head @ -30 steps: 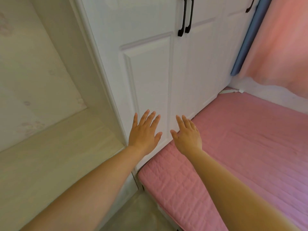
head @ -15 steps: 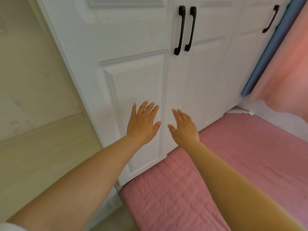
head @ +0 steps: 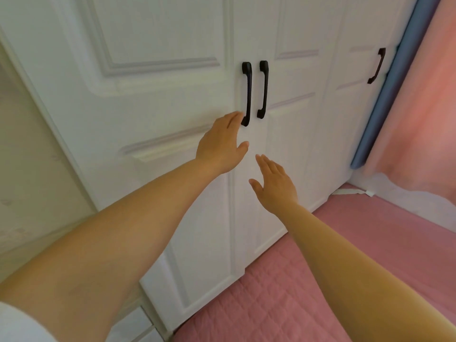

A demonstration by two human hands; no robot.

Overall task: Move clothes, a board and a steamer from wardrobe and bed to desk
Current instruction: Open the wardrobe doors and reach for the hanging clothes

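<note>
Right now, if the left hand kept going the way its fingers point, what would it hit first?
Most likely the left black handle: the left hand reaches up and rightward, its fingertips already at the handle's lower end. Whether they touch it is unclear.

Two bare forearms, no watch-strap or ring to be seen on either. White short sleeve (head: 17, 324) at the left arm's upper end, lower left corner

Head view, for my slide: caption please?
Left hand reaches the black wardrobe door handle; right hand open beside it.
</note>
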